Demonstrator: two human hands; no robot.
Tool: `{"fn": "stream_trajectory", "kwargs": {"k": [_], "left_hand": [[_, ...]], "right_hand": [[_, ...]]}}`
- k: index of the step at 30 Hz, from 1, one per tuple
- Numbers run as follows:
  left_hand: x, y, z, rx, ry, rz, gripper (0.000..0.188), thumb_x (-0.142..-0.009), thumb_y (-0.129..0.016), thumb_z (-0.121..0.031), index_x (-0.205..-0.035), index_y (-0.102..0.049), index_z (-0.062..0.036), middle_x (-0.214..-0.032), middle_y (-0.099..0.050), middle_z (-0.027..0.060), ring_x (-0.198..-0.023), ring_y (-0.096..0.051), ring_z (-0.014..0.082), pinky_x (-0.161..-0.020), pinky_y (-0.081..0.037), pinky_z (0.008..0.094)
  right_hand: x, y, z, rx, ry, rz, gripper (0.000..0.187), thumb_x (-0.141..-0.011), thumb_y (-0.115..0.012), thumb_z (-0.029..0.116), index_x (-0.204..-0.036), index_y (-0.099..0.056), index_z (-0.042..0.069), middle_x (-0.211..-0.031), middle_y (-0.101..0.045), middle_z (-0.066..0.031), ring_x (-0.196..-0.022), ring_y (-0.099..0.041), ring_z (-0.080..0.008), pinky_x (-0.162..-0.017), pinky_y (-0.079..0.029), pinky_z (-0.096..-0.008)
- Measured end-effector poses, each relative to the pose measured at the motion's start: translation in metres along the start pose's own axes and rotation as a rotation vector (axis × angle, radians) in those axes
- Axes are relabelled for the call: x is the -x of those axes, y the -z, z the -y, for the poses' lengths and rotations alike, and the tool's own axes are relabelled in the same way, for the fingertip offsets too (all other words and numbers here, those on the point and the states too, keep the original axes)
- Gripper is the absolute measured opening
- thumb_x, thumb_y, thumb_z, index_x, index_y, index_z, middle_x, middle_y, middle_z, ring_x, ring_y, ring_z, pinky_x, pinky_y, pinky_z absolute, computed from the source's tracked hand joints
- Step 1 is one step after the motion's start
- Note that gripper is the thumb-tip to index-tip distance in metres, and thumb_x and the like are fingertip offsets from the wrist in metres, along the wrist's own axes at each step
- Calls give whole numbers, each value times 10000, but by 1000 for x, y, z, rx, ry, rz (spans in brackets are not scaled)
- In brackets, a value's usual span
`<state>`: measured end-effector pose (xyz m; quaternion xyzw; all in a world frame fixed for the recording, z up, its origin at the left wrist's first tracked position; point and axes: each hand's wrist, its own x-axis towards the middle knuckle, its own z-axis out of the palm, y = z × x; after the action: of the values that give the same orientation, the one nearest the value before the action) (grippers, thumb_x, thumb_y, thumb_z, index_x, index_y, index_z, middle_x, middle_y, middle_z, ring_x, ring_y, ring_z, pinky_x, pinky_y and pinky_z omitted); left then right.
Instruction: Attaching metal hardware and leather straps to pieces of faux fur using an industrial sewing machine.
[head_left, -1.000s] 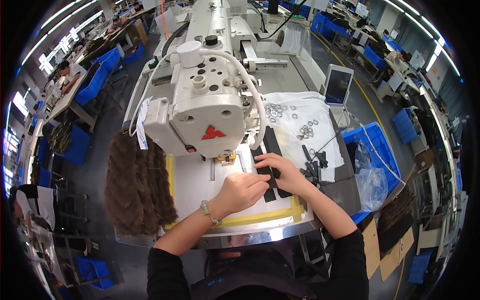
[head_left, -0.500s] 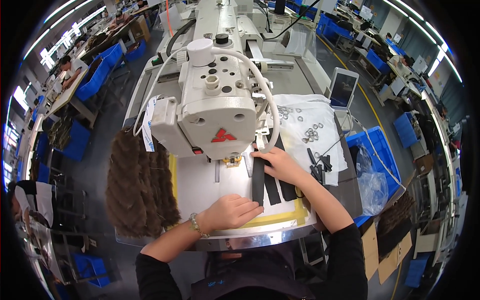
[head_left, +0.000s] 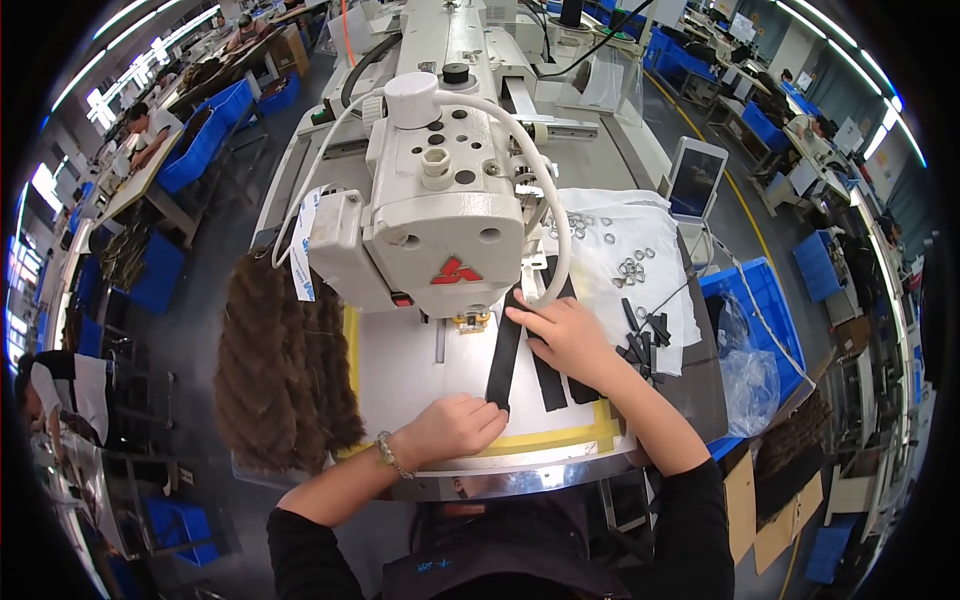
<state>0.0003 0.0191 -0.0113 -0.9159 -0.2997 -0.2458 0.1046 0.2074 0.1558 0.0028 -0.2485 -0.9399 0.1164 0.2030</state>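
A flat black strip [head_left: 506,362] lies slanted on the white work plate [head_left: 400,380] of a large sewing machine [head_left: 445,230]. My left hand [head_left: 455,428] is closed, its fingertips at the strip's near end. At the far end, my right hand [head_left: 568,342] grips the strip between thumb and fingers, close beside the machine head; the exact hold is partly hidden. Two more black strips, one of them [head_left: 549,385] under my right hand's side, lie to the right. The yellow-framed presser foot [head_left: 470,322] sits just left of the held strip.
Brown fur pieces [head_left: 285,370] are piled at the left of the plate. On a white cloth [head_left: 670,285] at the right lie metal rings [head_left: 630,268] and short black pieces [head_left: 650,335]. A tablet-like screen [head_left: 697,180] and a blue bin [head_left: 775,320] stand farther right.
The near end of the black strip has swung left with my left hand, so the strip now slants. My right hand stays at its far end. The view has shifted slightly.
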Motion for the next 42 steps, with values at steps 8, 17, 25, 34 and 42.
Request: {"fn": "stream_trajectory", "kwargs": {"k": [8, 17, 25, 34, 42], "left_hand": [[-3, 9, 9, 141, 409, -20, 122, -751, -681, -74, -873, -671, -63, -819, -686, 34, -664, -656, 199, -558, -502, 311], [-2, -3, 8, 109, 262, -84, 84, -756, -621, -96, -836, -607, -76, -832, -644, 23, -718, -645, 178, -600, -493, 309], [0, -12, 15, 110, 289, -106, 103, -765, -648, -98, -867, -660, -90, -862, -683, 11, -715, -650, 165, -591, -491, 310], [-7, -9, 16, -2, 255, -62, 122, -753, -662, -104, -873, -681, -98, -850, -675, -9, -709, -626, 137, -577, -458, 278], [-7, -17, 7, -46, 97, 57, 93, -749, -648, -100, -836, -659, -69, -710, -561, -12, -647, -565, 139, -556, -430, 283]], "right_hand": [[19, 11, 39, -826, -288, 261, 485, -789, -722, 32, -1257, -608, 87, -1269, -615, -108, -994, -679, -238, -836, -551, -324], [13, -11, 36, -631, -7, 190, 446, -799, -698, 10, -1234, -615, 68, -1326, -580, -124, -1144, -605, -293, -942, -507, -356], [13, -12, 37, -360, -100, 111, 391, -810, -696, 57, -1195, -638, 86, -1316, -571, -126, -1092, -619, -303, -885, -529, -360], [15, -11, 37, -302, -90, 69, 429, -793, -698, 50, -1212, -619, 94, -1316, -565, -143, -1106, -613, -312, -973, -496, -392], [6, -27, 21, -290, 37, 86, 476, -818, -622, 4, -1279, -559, 105, -1363, -527, -146, -1223, -540, -305, -1157, -293, -516]]}}
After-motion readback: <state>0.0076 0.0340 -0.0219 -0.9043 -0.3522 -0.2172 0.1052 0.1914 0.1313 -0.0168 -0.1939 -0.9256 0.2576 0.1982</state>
